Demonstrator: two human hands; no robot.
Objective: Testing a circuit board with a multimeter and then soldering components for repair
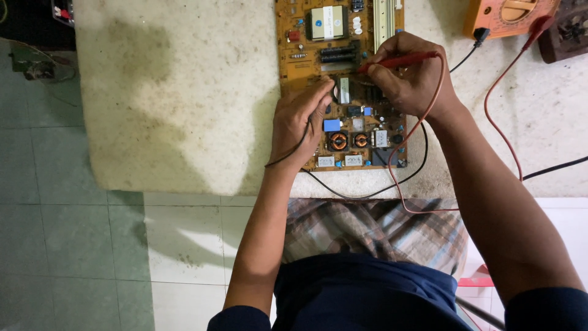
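Observation:
An orange circuit board point(306, 58) with coils, capacitors and a transformer lies on a stained white table point(177, 92). My left hand point(300, 122) rests on the board's left side and pinches a black probe, whose black lead point(361, 195) loops off the table edge. My right hand point(410, 76) grips a red probe point(398, 60) pointing left onto the board's middle. Its red lead point(422, 122) curls down over my wrist. Both probe tips are hidden among the components.
An orange multimeter point(511, 13) sits at the table's far right corner, with red and black leads point(502, 135) running to it. A dark brown box point(566, 37) stands beside it. Green tiled floor point(61, 245) lies left; my checked cloth lap point(373, 227) is below.

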